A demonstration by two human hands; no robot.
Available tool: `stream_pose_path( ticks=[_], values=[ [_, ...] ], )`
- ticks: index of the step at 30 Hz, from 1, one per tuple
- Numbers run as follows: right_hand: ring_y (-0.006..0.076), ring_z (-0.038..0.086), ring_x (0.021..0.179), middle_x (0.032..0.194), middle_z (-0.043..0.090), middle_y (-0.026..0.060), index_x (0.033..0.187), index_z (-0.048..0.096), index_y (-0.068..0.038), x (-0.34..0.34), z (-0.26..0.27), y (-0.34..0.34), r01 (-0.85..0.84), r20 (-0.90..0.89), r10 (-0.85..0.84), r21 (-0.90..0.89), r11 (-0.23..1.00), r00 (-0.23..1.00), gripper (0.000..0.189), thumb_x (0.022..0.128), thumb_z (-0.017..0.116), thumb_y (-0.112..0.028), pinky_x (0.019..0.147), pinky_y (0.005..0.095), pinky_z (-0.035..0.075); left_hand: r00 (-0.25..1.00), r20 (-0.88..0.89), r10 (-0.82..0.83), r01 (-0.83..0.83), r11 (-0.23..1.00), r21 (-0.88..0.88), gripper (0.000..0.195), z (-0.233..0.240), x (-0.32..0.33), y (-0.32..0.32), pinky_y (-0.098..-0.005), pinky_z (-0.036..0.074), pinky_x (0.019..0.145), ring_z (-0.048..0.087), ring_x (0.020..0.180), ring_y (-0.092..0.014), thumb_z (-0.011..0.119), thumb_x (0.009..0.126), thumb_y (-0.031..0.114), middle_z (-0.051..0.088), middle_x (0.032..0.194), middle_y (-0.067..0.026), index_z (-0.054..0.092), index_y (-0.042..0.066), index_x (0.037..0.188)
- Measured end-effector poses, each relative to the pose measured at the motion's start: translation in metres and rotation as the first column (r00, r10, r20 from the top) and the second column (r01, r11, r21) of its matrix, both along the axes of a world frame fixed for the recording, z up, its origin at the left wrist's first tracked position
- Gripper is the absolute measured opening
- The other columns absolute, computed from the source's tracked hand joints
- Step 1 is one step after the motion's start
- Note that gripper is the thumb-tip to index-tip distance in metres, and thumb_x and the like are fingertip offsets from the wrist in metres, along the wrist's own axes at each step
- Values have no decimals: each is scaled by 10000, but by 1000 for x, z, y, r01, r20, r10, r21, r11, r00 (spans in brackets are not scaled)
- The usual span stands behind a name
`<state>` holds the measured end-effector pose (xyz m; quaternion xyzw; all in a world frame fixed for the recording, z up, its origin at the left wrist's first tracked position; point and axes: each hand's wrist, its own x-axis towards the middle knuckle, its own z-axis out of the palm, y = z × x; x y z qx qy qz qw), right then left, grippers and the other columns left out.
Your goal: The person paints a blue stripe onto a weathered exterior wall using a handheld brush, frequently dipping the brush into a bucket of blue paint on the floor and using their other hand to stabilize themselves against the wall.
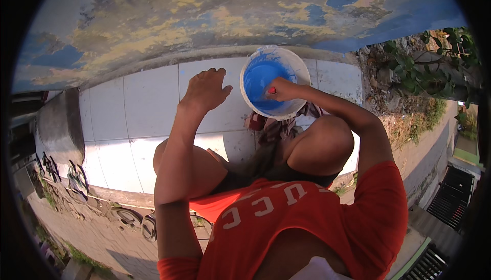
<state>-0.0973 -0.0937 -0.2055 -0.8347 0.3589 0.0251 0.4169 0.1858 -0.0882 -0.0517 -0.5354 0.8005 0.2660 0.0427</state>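
Observation:
A white plastic bucket (303, 69) with blue paint (261, 78) inside stands on pale tiles in front of my knees. Over its right side reaches my right hand (284, 89), closed around a red handle (272, 90); what the handle belongs to is hidden by the hand and the bucket's inside. My left hand (207, 87) is raised to the left of the bucket, its thumb apart from the fingers, holding nothing. A crumpled checked cloth (278, 126) lies against the bucket's near side, by my knees.
A wall (230, 15) with patchy blue, yellow and grey paint rises beyond the tiled ledge (149, 103). Leafy plants (425, 72) grow at the right. Sandals (78, 180) lie at the left, and more footwear (149, 227) lies on the lower ground.

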Motion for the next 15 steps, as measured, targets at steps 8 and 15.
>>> stream_pose_path(
  ticks=[8,15],
  values=[
    [391,600,711,751,627,215,875,682,-22,6,13,-28,298,29,-297,-120,947,954,121,808,641,-114,650,446,462,995,97,-15,3,992,129,443,-2,0,-8,-416,441,943,572,1052,-288,564,908,346,618,1031,-120,522,61,1245],
    [335,637,728,794,672,166,842,707,-50,-15,31,-16,213,-22,-212,50,976,977,119,752,690,-126,706,389,490,1000,17,-19,18,998,60,388,-11,-5,-16,-424,489,863,618,987,-308,617,871,306,636,1000,-159,577,15,1124]
  ],
)
